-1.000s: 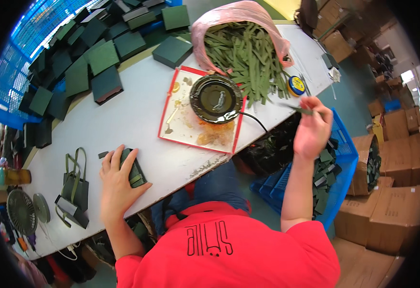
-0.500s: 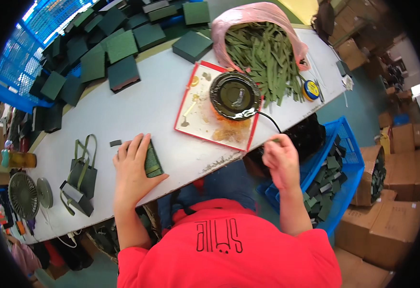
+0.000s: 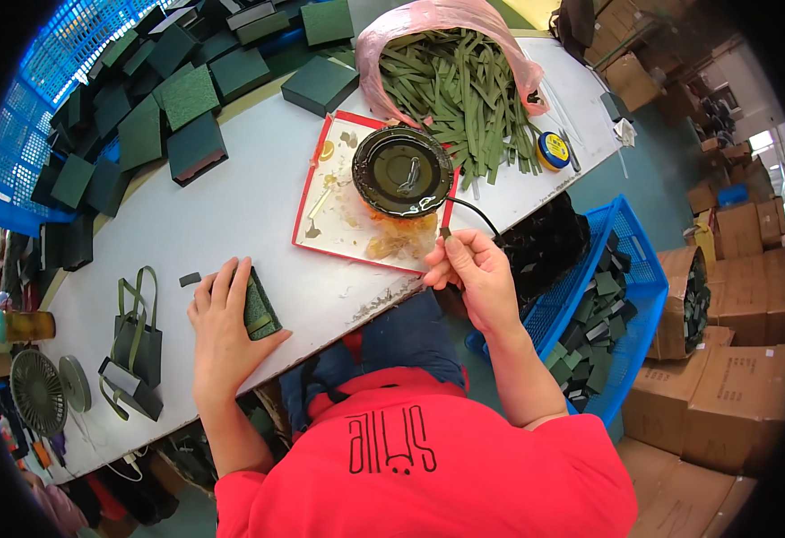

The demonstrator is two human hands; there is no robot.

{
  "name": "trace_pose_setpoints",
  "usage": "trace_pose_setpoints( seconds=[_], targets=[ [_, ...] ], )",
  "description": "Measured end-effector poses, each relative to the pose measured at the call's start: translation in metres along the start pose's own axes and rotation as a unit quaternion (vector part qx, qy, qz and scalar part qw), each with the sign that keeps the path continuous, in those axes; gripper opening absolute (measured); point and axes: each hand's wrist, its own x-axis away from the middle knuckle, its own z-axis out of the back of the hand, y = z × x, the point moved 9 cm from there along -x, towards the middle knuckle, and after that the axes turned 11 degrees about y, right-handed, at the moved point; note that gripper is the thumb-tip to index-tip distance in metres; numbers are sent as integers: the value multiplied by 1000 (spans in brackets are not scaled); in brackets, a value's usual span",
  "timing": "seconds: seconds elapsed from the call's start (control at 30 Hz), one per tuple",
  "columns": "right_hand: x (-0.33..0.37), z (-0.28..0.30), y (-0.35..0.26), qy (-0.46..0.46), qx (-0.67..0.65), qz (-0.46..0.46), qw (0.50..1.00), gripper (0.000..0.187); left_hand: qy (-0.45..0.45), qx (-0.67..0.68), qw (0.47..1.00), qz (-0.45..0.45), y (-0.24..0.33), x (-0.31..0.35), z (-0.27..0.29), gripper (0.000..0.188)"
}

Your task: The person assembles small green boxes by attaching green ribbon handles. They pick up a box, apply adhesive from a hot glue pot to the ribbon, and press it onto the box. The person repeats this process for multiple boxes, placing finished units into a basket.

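My left hand (image 3: 229, 327) lies over a small dark green textured box (image 3: 259, 308) on the table, fingers curved round it and thumb at its near edge. A green ribbon strip crosses the box; much of the box is hidden by the hand. A small dark green piece (image 3: 446, 233) is pinched in my right hand (image 3: 479, 276), just off the table's front edge. Beyond that hand stands a round black pot (image 3: 402, 170) with dark glossy contents, on a stained white board with a red rim (image 3: 306, 199). A small grey-green piece (image 3: 190, 279) lies left of my left hand.
Green strips (image 3: 455, 99) spill from a pink plastic bag (image 3: 370, 54). Dark green boxes (image 3: 197, 148) pile up at the back left. Small bags with ribbon handles (image 3: 138, 350) and a fan (image 3: 39, 392) stand at left. A blue crate (image 3: 639, 345) holds green pieces; a cable (image 3: 482, 215) leaves the pot.
My right hand has come up closer to the pot's board, and the piece in its fingertips shows more clearly. My left hand stays on the box. The whole view has shifted slightly.
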Motion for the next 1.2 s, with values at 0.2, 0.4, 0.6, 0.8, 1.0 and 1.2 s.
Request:
trace_pose_setpoints(
  seconds=[0.2, 0.4, 0.6, 0.8, 1.0, 1.2],
  targets=[
    [-4, -1, 2, -7, -33, -34, 999, 13, 2, -4, 1000, -1, 1, 0, 1, 104],
    [-15, -8, 2, 21, -42, -8, 999, 14, 7, -4, 1000, -5, 2, 0, 2, 104],
    [-21, -16, 6, 9, -44, -14, 999, 18, 7, 1, 1000, -4, 2, 0, 2, 104],
    [-29, -13, 8, 40, -5, 1, 999, 20, 4, 2, 1000, 2, 1, 0, 2, 104],
    [-32, -13, 6, 38, -1, -6, 999, 18, 12, -1, 1000, -5, 1, 0, 2, 103],
    [-26, -6, 7, 58, -25, 6, 998, 17, 25, 11, 1000, 5, 0, 0, 3, 107]
  ],
)
